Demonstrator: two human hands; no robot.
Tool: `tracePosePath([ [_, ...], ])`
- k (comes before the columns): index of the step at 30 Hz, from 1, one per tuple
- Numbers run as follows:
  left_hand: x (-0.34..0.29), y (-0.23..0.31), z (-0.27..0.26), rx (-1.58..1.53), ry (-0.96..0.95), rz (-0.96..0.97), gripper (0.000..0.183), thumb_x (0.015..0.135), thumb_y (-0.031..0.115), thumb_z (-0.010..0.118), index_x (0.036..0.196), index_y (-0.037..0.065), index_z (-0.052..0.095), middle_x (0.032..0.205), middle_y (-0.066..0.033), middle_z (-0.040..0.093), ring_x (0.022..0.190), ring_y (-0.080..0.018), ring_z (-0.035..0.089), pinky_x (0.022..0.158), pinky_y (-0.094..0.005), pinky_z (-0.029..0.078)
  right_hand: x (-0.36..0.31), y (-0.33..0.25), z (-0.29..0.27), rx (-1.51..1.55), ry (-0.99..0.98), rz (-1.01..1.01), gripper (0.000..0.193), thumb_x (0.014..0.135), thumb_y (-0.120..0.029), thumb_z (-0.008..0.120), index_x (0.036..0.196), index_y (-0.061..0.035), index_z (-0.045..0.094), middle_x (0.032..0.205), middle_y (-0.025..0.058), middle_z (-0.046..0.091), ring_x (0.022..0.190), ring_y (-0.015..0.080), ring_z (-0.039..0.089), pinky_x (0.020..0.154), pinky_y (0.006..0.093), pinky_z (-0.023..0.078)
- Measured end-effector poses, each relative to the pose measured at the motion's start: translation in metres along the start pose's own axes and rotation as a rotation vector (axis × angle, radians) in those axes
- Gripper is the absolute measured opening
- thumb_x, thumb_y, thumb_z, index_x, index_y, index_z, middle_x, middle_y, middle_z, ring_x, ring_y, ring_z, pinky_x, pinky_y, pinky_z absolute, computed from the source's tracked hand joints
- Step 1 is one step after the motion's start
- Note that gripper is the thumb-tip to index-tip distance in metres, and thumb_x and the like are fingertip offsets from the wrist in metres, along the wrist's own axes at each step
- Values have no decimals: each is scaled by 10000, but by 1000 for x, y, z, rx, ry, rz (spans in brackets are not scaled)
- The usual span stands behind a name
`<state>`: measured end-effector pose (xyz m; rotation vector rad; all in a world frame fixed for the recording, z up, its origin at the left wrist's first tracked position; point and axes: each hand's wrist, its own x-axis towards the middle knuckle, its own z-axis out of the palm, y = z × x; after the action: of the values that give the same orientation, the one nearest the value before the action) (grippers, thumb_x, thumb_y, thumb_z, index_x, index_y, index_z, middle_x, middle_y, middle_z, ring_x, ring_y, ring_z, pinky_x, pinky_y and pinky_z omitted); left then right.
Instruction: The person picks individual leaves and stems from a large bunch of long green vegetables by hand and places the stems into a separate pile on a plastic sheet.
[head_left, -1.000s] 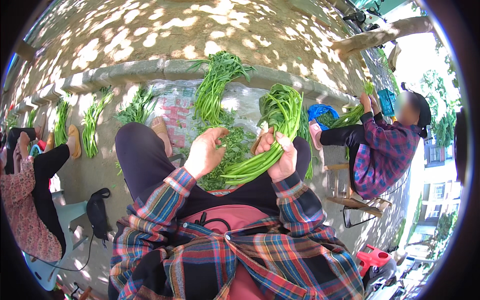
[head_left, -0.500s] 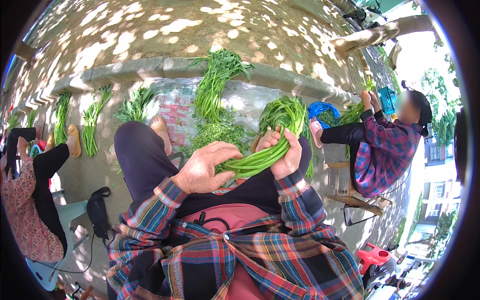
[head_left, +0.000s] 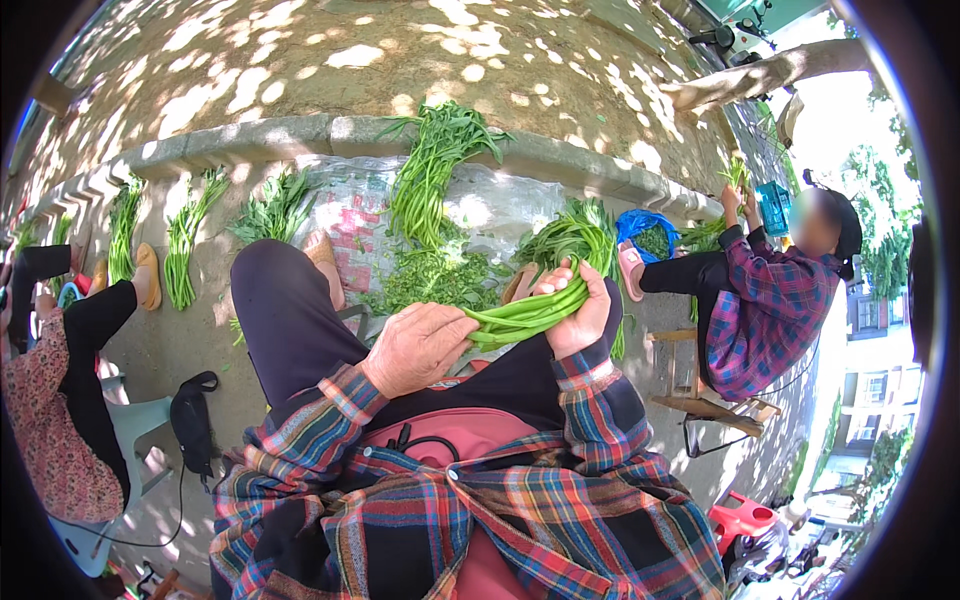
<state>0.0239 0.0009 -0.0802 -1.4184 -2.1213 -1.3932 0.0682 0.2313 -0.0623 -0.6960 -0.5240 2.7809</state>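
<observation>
Green, long-stemmed leafy bundle [head_left: 525, 318] held in right hand [head_left: 582, 322], fingers curled round stems. Left hand [head_left: 415, 345], fingers together, touches stem ends; whether pinching, cannot tell. Ahead of left hand: loose green leaf scraps [head_left: 435, 280] on pale plastic sheeting [head_left: 510, 200]. Farther ahead: large green leafy bunch [head_left: 425, 185]. Ahead-right of right hand: blue plastic bag [head_left: 628, 222].

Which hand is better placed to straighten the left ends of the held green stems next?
Likely the left hand: it is right at those ends of the green stems, while the right hand has its grip around them farther along, nearer the leaves, and seems needed for support.
</observation>
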Motion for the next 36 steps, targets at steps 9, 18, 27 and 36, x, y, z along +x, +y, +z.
tracePosePath([
  [9, 2, 12, -3, 324, -106, 108, 259, 658, 101, 657, 896, 30, 584, 821, -57, 547, 658, -192, 528, 564, -320, 414, -1, -2, 0, 63, 39, 3, 121, 832, -162, 516, 852, -43, 521, 686, 7, 460, 627, 136, 455, 627, 299, 425],
  [18, 17, 17, -13, 341, -22, 250, 262, 619, 105, 647, 859, 33, 571, 805, -52, 521, 636, -181, 509, 548, -313, 400, -3, -3, -2, 96, 75, 18, 115, 823, -160, 523, 822, -44, 526, 658, -4, 451, 597, 137, 445, 599, 295, 410],
  [27, 35, 40, -21, -426, 172, -113, 150, 636, -74, 539, 760, 5, 569, 664, -80, 538, 547, -211, 492, 499, -304, 395, -1, -4, 9, 164, -67, 61, 107, 795, -157, 557, 780, -54, 535, 622, -12, 452, 552, 114, 412, 555, 268, 382],
  [36, 16, -11, -1, -277, -84, -433, 62, 755, 73, 608, 748, 12, 598, 624, -96, 515, 552, -211, 531, 513, -311, 409, 0, -50, -8, 380, -194, 49, 112, 783, -115, 557, 821, -18, 518, 612, -16, 458, 561, 100, 445, 570, 258, 392],
])
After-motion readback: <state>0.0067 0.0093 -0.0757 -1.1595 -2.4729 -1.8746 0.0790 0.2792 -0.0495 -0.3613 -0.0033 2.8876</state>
